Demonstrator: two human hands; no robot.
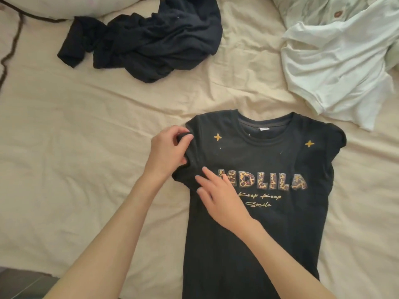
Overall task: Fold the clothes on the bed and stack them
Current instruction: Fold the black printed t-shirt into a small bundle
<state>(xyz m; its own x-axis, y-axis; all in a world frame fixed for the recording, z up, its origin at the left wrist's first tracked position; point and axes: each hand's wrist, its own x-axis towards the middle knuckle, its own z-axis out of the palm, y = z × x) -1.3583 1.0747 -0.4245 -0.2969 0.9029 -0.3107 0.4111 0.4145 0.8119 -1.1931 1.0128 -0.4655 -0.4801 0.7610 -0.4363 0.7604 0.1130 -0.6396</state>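
A black T-shirt [254,223] with leopard-print lettering and two gold stars lies face up on the beige bed sheet [75,169], neck away from me. My left hand [167,151] pinches the shirt's left sleeve, fingers curled round the bunched fabric. Just below that sleeve, my right hand [220,200] presses flat on the chest with straight fingers, partly covering the first letter. The shirt's right sleeve lies spread out, untouched.
A crumpled dark navy garment [149,42] lies at the back, left of centre. A rumpled white shirt [336,67] lies at the back right, over a pale green buttoned garment [323,11]. A pillow [54,5] sits at the top left. Dark floor [19,281] shows at the bottom left.
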